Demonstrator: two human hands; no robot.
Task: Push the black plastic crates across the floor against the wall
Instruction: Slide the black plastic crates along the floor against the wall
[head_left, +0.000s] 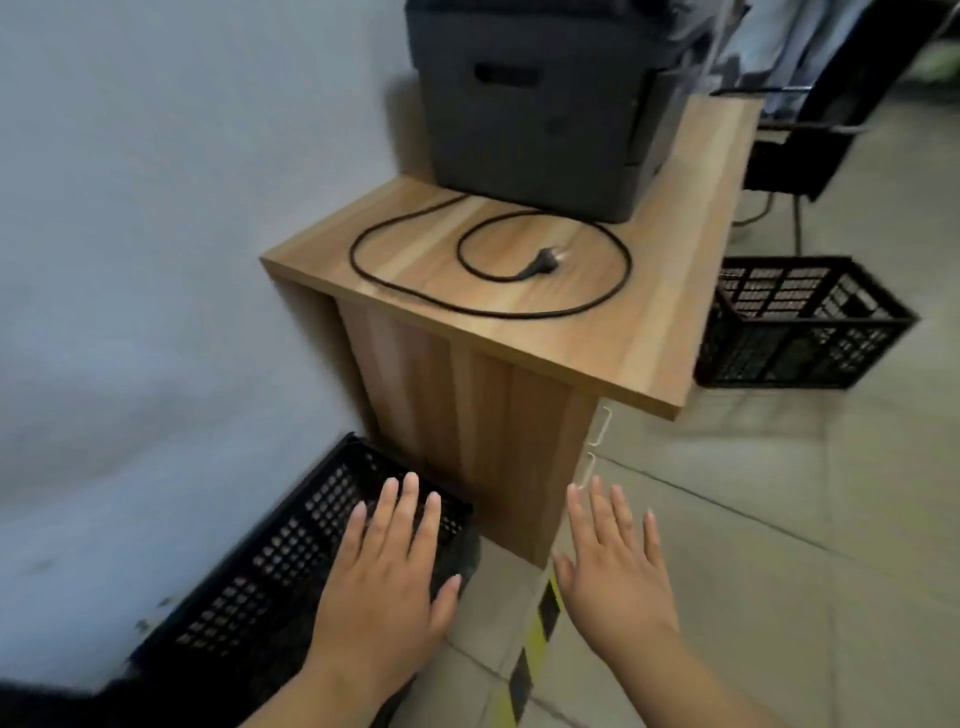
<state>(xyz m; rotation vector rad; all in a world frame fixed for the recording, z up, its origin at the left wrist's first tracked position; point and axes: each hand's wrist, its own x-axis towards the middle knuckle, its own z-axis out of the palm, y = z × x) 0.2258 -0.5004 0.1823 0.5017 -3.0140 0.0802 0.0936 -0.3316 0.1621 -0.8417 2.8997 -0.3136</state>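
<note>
Hovering our left hand (387, 577) and right hand (613, 566) apart, fingers spread, empty, above the black crate (260, 566) beside the wall (156, 260).

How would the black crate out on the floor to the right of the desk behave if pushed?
The black crate looks like open plastic lattice with nothing visible inside, so it is probably light. Its low, wide shape suggests sliding rather than tipping. The smooth floor tiles should let it glide easily.

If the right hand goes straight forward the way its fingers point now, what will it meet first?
Most likely the wooden cabinet. The right hand is open, empty, fingers aimed at the cabinet's near corner, by the white handles. Depth is unclear, so it could slip past along the front.
</note>
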